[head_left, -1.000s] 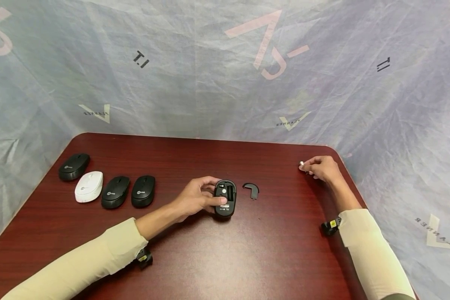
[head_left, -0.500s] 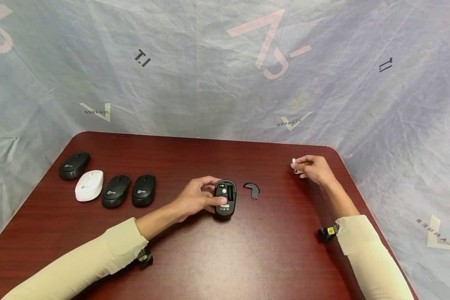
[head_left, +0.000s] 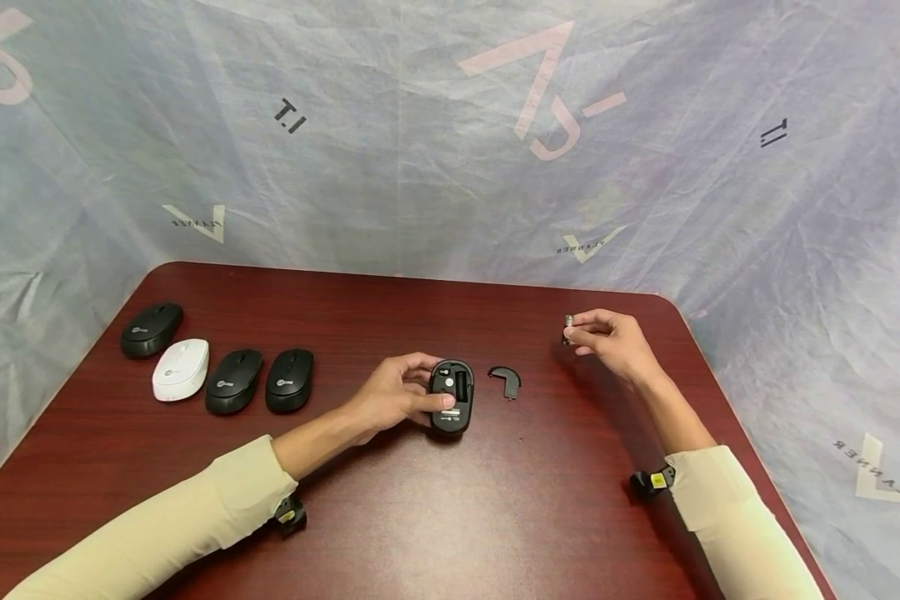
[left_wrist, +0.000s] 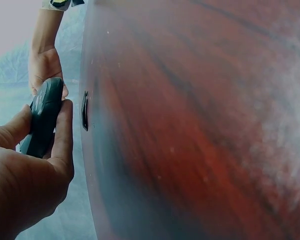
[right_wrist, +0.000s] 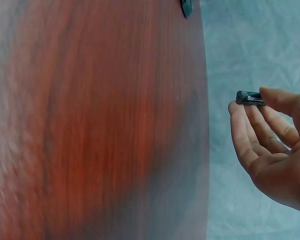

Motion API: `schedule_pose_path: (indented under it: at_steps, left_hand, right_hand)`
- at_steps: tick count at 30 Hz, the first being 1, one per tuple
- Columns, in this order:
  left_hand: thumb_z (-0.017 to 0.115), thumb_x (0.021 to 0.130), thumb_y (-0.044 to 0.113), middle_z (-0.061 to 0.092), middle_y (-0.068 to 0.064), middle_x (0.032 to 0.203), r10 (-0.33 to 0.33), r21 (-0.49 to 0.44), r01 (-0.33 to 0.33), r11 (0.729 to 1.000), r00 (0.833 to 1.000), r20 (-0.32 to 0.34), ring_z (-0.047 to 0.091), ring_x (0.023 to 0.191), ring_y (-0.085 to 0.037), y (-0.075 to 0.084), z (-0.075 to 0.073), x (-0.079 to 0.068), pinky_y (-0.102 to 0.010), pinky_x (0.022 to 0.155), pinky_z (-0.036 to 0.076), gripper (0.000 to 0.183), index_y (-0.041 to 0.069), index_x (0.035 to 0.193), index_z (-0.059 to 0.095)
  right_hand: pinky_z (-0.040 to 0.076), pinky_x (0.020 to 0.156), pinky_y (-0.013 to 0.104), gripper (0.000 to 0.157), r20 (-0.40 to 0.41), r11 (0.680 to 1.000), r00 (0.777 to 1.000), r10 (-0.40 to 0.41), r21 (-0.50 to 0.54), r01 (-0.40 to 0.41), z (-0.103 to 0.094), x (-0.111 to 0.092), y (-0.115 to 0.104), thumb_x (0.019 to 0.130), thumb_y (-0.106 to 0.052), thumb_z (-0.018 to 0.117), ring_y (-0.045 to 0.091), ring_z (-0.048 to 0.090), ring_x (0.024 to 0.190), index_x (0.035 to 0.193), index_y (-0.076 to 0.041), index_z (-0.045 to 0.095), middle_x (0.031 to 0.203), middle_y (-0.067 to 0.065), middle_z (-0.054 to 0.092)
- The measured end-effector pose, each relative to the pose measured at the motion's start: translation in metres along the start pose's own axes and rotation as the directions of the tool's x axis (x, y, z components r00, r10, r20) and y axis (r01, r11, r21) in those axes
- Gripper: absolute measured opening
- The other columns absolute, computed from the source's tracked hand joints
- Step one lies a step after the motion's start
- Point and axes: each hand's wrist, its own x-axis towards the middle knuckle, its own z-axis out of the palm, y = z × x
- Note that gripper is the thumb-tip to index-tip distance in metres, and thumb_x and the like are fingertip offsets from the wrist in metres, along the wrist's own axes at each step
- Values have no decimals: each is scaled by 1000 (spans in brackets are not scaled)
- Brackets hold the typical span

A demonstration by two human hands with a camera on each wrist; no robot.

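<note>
My left hand [head_left: 393, 393] grips a black computer mouse [head_left: 448, 421] with its underside turned up and the battery slot [head_left: 461, 386] uncovered. The thumb lies across the label side; in the left wrist view the mouse [left_wrist: 46, 112] stands on edge between thumb and fingers. To its right on the table lies the curved black battery cover [head_left: 510, 383]. Farther right, my right hand [head_left: 617, 343] pinches a small battery [head_left: 568, 327] between thumb and fingertips. The right wrist view shows this battery [right_wrist: 250, 98] as a dark cylinder with pale lettering, held above the table.
At the left of the dark red table [head_left: 450, 517] stand a white mouse [head_left: 181, 371] and three black ones, the nearest black mouse [head_left: 288, 382] beside my left forearm. A grey printed sheet [head_left: 390, 167] rises behind the table and along its sides.
My right hand has moved left with the battery, from near the table's right edge toward the cover. The left hand and its mouse have stayed in place.
</note>
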Motion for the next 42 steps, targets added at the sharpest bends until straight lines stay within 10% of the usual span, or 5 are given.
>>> schedule_pose_path:
  at_steps: [13, 22, 42]
  left_hand:
    - [84, 96, -6, 71, -20, 122, -5, -5, 5, 1000, 1000, 1, 83, 96, -20, 1, 2, -1, -46, 85, 74, 59, -4, 151, 61]
    - [85, 96, -6, 71, -21, 122, -4, -9, 4, 1000, 1000, -9, 83, 95, -20, -1, 2, 1, -46, 85, 75, 59, -5, 150, 61]
    - [84, 96, -5, 73, -20, 120, 11, -17, -12, 1000, 1000, -11, 81, 93, -18, -5, 7, 9, -44, 83, 75, 56, -7, 147, 61]
  right_hand:
    - [73, 87, 35, 33, 10, 993, 996, -90, 73, 89, 34, -11, -15, 106, -12, 80, 14, 80, 93, 132, 7, 73, 110, -1, 81]
    - [73, 84, 38, 38, 73, 984, 986, -147, 114, 138, 62, -21, -29, 107, -6, 77, 8, 79, 92, 141, 7, 67, 123, 30, 78]
    - [73, 77, 40, 29, 134, 956, 961, -244, 202, 214, 103, -35, -56, 103, -1, 79, 20, 81, 88, 129, 6, 69, 112, 30, 81]
